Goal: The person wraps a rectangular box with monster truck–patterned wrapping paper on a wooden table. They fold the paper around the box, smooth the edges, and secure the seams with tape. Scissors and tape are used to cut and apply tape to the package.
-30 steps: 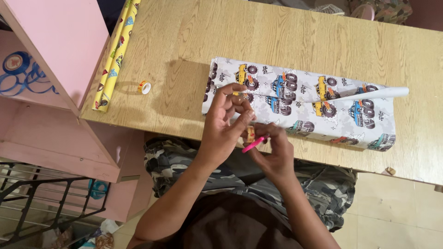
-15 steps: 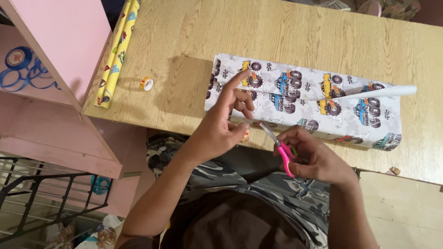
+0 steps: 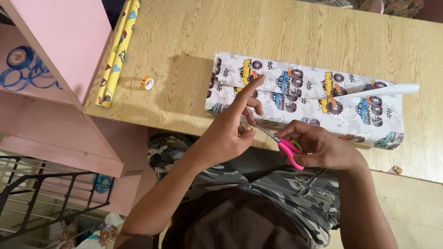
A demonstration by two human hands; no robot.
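A long box wrapped in grey paper with a monster-truck print [image 3: 341, 115] lies on the wooden table [image 3: 286, 32]. My left hand [image 3: 228, 133] is at its near left edge, index finger stretched out onto the wrapping, thumb and other fingers pinching a small tape roll [image 3: 249, 128] that is mostly hidden. My right hand [image 3: 325, 148] grips pink-handled scissors [image 3: 290, 148]. Their blades point left and reach the left hand's fingers at the tape.
A yellow printed wrapping-paper roll [image 3: 115, 55] and a second small tape roll [image 3: 147, 82] lie at the table's left end. A pink shelf unit [image 3: 50, 78] and a black wire rack [image 3: 41, 198] stand to the left. My camouflage-clad lap is below the table edge.
My right hand drew back to the right and took up the scissors, then brought the blades to the tape. My left index finger stretched out over the box.
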